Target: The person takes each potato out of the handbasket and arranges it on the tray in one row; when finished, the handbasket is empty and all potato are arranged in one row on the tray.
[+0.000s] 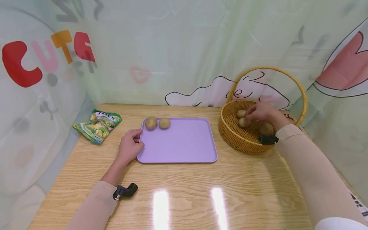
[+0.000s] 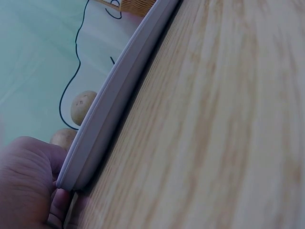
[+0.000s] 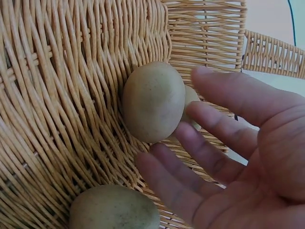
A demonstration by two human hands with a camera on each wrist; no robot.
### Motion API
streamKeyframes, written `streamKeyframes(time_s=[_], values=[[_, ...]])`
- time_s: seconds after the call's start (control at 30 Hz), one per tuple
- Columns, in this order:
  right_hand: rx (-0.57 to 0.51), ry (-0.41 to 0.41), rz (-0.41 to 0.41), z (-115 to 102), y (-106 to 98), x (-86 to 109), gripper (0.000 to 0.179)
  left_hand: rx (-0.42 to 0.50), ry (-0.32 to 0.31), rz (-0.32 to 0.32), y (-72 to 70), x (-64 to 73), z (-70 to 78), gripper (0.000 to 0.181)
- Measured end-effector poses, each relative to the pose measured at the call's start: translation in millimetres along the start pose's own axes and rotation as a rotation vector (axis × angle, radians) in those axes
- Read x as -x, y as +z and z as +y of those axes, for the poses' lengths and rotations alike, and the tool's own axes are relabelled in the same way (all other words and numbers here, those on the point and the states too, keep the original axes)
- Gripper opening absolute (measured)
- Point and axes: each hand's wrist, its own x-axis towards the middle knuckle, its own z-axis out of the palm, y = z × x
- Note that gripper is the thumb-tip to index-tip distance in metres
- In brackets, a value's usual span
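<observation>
My left hand (image 1: 130, 145) grips the left edge of a lilac tray (image 1: 178, 143), its thumb at the rim and fingers curled by the underside in the left wrist view. Two potatoes, one larger (image 1: 151, 123) and one smaller (image 1: 164, 123), sit in the tray's far left corner. Inside a wicker basket (image 1: 238, 143) on the right, my right hand (image 1: 263, 113) reaches down with fingers spread. Its fingertips are right at a potato (image 3: 154, 101); a second potato (image 1: 241, 114) lies just behind that one. Another potato (image 3: 114, 209) rests nearer the basket's front right.
A green and yellow snack bag (image 1: 100, 125) lies on the wooden table (image 1: 184, 182) at the far left. The basket's tall arched handle (image 1: 270, 68) rises over my right hand. A printed curtain (image 1: 161, 54) hangs behind the table.
</observation>
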Motion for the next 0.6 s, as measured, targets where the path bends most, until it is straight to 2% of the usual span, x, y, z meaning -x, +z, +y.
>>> streamKeyframes(time_s=[0.1, 0.3, 0.6], values=[[0.008, 0.009, -0.040, 0.3, 0.6, 1.6, 0.059, 0.003, -0.003, 0.001, 0.5, 0.0, -0.3, 0.049], [0.099, -0.077, 0.004, -3.1, 5.1, 1.9, 0.060, 0.008, -0.010, -0.002, 1.7, 0.6, -1.3, 0.050], [0.079, -0.156, -0.037, -7.3, 8.8, -0.6, 0.063, 0.011, -0.013, -0.009, -0.3, 0.2, 1.0, 0.050]])
